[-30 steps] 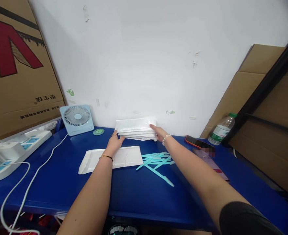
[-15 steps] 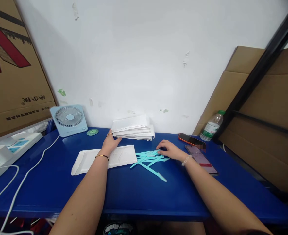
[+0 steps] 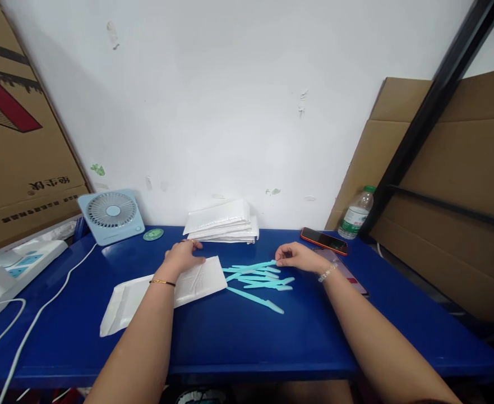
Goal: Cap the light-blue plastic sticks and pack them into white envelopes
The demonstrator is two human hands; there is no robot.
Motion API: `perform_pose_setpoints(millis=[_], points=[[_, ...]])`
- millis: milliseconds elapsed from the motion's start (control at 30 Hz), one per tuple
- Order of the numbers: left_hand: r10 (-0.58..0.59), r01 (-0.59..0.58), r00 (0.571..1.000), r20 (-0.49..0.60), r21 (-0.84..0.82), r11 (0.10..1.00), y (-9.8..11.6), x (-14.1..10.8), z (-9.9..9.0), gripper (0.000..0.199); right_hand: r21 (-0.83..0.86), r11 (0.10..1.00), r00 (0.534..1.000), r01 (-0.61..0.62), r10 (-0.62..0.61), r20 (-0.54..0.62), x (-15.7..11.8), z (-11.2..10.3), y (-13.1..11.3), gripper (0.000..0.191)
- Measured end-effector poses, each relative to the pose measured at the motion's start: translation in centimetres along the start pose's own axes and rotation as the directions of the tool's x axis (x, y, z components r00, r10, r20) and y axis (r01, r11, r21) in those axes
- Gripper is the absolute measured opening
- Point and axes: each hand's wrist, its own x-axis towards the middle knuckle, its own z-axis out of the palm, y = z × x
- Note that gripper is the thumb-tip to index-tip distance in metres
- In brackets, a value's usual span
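Note:
Several turquoise plastic sticks with blade-like ends [image 3: 257, 300] lie in a loose pile on the blue table. At the pile's upper right, my right hand [image 3: 291, 256] pinches the end of one turquoise stick [image 3: 261, 265]. My left hand [image 3: 184, 258] rests with fingers apart over the upper edge of a white padded envelope [image 3: 202, 279], which lies aslant left of the pile, partly hidden by my left forearm. Behind them, against the wall, sits a stack of white envelopes [image 3: 221, 221].
A light-blue fan [image 3: 112, 216] and a green round disc [image 3: 153, 234] stand back left, near a white power strip [image 3: 32, 264] with cables. Back right are an orange-edged phone [image 3: 324, 240], a second phone [image 3: 354, 280] and a bottle [image 3: 356, 214].
The envelope has turned, its left end now nearer the front edge. My right hand has drawn a stick's end slightly away, and the pile is more spread. The view has shifted slightly.

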Motion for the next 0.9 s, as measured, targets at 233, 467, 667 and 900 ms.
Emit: perform_pose_setpoints(millis=[233,467,667,900], points=[[0.536,-0.51,0.831,0.149,-0.183,0.841,9.1,-1.4,3.8,0.038,-0.056,0.996,0.98,0.066,-0.075,-0.184,1.6,2.0,-1.3,0.029],[0.443,-0.443,0.888,0.125,-0.029,0.896,7.2,1.2,5.1,0.034,-0.109,0.993,0.978,-0.049,0.025,-0.207,2.0,1.2,1.5,0.025],[0.42,-0.41,0.9,0.121,-0.099,0.907,5.3,2.3,6.6,0.038,-0.405,0.911,0.964,0.074,-0.17,-0.206,2.5,2.3,0.6,0.017],[0.431,-0.419,0.901,0.042,-0.169,0.892,5.8,1.4,6.0,0.036,-0.433,0.889,0.981,0.152,-0.187,-0.041,3.6,4.4,-0.8,0.015]])
